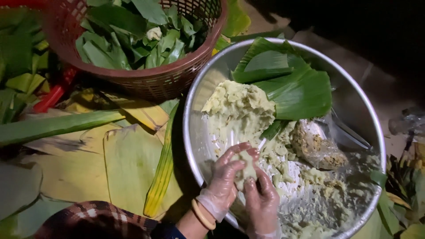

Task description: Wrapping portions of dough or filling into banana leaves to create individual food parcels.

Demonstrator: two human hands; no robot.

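Observation:
Both my hands wear thin clear gloves and are pressed together around a lump of pale yellow paste (246, 170). My left hand (226, 177) cups it from the left, my right hand (262, 199) from below right. They work over the near part of a large metal bowl (195, 110). A mound of the same crumbly paste (239, 106) fills the bowl's left side, with crumbs spread over its bottom. Folded green leaves (287, 79) lie across the bowl's far side. A clear plastic bag (316, 144) with filling rests to the right.
A brown woven basket (146, 79) full of green leaf pieces stands at the back left. Large yellow-green leaves (128, 163) cover the surface left of the bowl. A metal utensil (352, 132) leans inside the bowl's right side. More leaves lie at the far right.

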